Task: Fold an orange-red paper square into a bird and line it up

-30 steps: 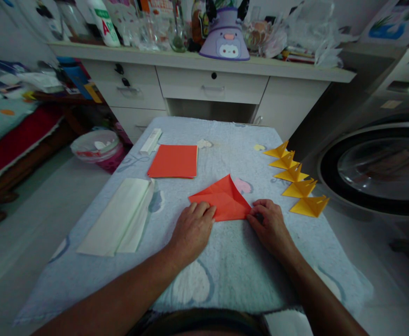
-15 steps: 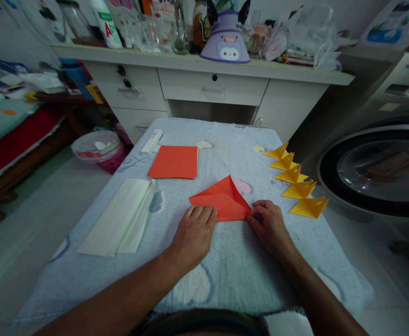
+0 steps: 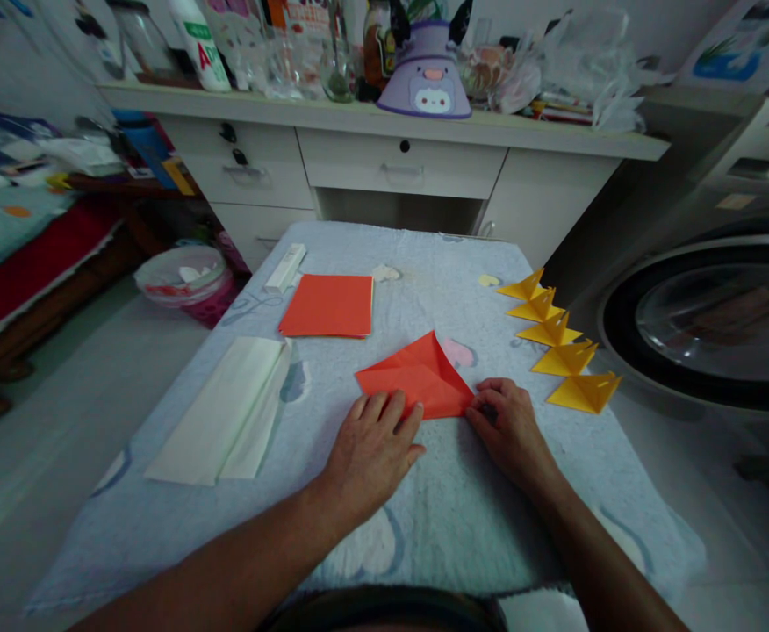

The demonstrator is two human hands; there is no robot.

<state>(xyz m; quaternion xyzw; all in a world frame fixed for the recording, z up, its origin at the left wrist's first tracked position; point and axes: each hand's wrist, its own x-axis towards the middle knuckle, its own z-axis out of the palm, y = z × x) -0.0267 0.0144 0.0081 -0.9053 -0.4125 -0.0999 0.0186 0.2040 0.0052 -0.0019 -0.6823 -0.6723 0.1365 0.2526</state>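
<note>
A partly folded sheet of red-orange origami paper (image 3: 420, 373) lies on the cloth-covered table, one point directed away from me. My left hand (image 3: 377, 443) rests flat along its near left edge, fingers spread and the thumb apart; it hides that part of the edge. At the paper's right corner, my right hand (image 3: 506, 426) pinches the tip between thumb and curled fingers. Beyond the folded sheet sits a square stack of red-orange paper (image 3: 327, 305). Several folded yellow paper pieces (image 3: 582, 392) stand in a row to the right.
A folded whitish sheet (image 3: 226, 412) lies on the table's left, with a small white box (image 3: 285, 269) farther back. Behind the table is a white cabinet (image 3: 398, 162) crowded with bottles and bags. A washing machine (image 3: 740, 202) stands right, a waste bin (image 3: 183, 276) left.
My left hand has slid slightly toward me, its fingers spreading and its thumb coming out to the side. My right hand stays at the paper's right corner.
</note>
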